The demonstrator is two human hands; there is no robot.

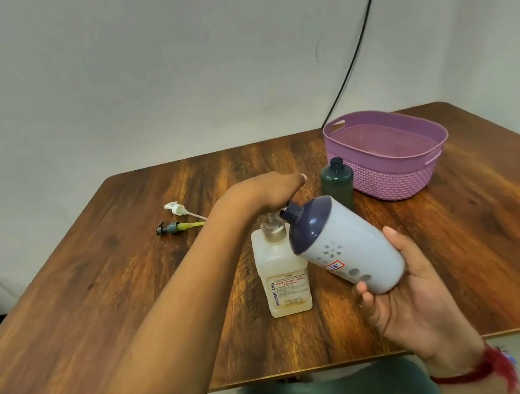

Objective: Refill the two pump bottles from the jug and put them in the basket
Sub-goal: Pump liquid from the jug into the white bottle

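A translucent jug [284, 274] with a pump top and a printed label stands mid-table. My left hand [263, 193] lies flat over its pump head. My right hand [400, 297] grips a white bottle with a dark blue top [344, 244], tilted so its open neck sits beside the jug's pump. A dark green bottle [337, 184], capless, stands upright behind, touching the purple basket [394, 172]. Two loose pump heads lie on the table at the left: a white one [178, 208] and a grey one with a yellow tube [176, 227].
The wooden table [129, 285] extends widely to the left and front. A black cable [364, 44] runs down the white wall behind the basket. The basket holds nothing visible.
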